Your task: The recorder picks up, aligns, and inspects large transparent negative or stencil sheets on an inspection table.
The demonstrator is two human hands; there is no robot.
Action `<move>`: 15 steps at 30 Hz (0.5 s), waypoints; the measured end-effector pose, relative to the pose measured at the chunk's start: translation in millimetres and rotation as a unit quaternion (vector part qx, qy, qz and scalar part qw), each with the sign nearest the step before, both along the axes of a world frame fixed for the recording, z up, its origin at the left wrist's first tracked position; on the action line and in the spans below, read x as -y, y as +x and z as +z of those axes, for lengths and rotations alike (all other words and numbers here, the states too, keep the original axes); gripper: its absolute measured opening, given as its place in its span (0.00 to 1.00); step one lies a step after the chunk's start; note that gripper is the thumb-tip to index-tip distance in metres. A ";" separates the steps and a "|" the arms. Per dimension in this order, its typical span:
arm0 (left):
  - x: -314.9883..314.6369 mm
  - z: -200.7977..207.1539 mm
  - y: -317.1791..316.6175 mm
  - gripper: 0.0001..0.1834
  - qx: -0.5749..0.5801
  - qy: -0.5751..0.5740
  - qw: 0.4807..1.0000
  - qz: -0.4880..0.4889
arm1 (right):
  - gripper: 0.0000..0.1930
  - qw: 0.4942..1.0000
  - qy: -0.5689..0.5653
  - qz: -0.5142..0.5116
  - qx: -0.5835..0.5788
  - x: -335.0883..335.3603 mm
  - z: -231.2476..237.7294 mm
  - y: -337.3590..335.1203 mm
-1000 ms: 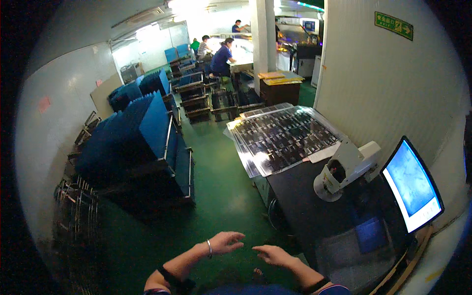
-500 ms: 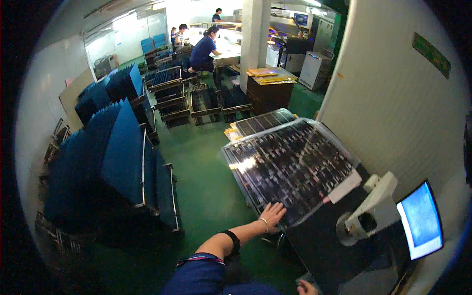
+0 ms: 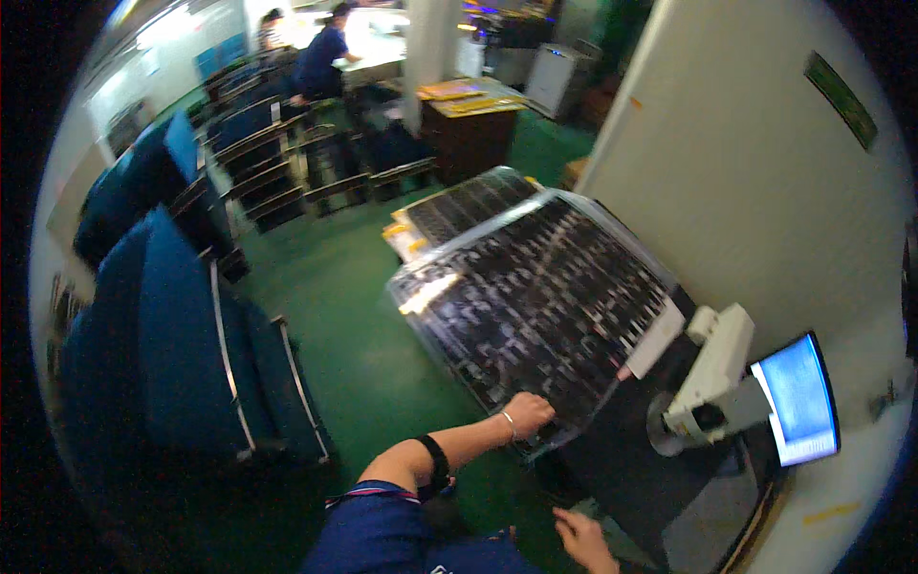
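My left hand point(image 3: 528, 413), with a bracelet at the wrist, lies on the near edge of a dark, patterned sheet point(image 3: 535, 287) in a clear glossy cover. Its fingers are curled in, and whatever may be under them is hidden. My right hand point(image 3: 585, 540) is lower, beside the near edge of the black table point(image 3: 612, 469). Its fingers are partly stretched and somewhat blurred, with nothing plainly held. A pale strip point(image 3: 655, 340) lies along the sheet's right edge.
A white camera-like device point(image 3: 712, 373) on a stand and a lit monitor point(image 3: 796, 397) are on the right. Blue panels in racks point(image 3: 182, 354) fill the left. A brown cabinet point(image 3: 473, 143) and a person in dark blue point(image 3: 322, 57) are farther back.
The view has turned, so the scene sits farther left and higher. My left hand's spread fingers have curled in at the sheet's edge. More of my right hand has come into view.
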State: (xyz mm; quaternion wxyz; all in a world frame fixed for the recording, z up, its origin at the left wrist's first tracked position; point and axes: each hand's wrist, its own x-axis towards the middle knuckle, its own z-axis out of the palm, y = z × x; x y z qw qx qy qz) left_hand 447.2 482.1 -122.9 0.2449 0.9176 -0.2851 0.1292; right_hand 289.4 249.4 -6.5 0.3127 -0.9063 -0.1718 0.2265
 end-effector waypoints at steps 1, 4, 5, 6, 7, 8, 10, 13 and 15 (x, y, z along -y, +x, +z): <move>-3.7 15.4 1.5 0.05 0.014 -0.010 1.000 -0.006 | 0.12 0.995 0.051 -0.014 0.084 -11.0 8.5 12.6; -13.4 43.2 -0.7 0.05 0.054 0.041 0.998 -0.018 | 0.17 0.958 0.058 -0.035 0.278 -51.0 35.5 55.0; -10.7 49.9 -3.6 0.05 0.064 0.039 0.997 -0.033 | 0.22 0.939 0.004 -0.016 0.343 -59.1 43.4 67.1; -9.8 56.4 -8.1 0.06 0.074 0.040 0.996 -0.043 | 0.24 0.932 -0.032 -0.008 0.361 -72.1 53.7 78.9; -8.8 61.1 -9.9 0.06 0.087 0.040 0.994 -0.052 | 0.27 0.922 -0.068 0.001 0.380 -83.4 62.4 85.3; -6.5 60.5 -11.3 0.06 0.102 0.028 0.993 -0.056 | 0.27 0.910 -0.109 0.022 0.400 -88.2 57.4 90.1; -4.2 58.3 -18.8 0.06 0.133 0.004 0.989 -0.061 | 0.27 0.877 -0.191 0.065 0.437 -95.6 31.9 109.2; -6.1 65.4 -29.9 0.11 0.101 -0.007 0.991 -0.088 | 0.23 0.909 -0.272 0.064 0.310 -91.7 -8.2 124.3; -18.3 69.0 -37.2 0.16 0.086 -0.008 0.992 -0.093 | 0.21 0.928 -0.241 0.065 0.278 -92.0 -6.7 126.3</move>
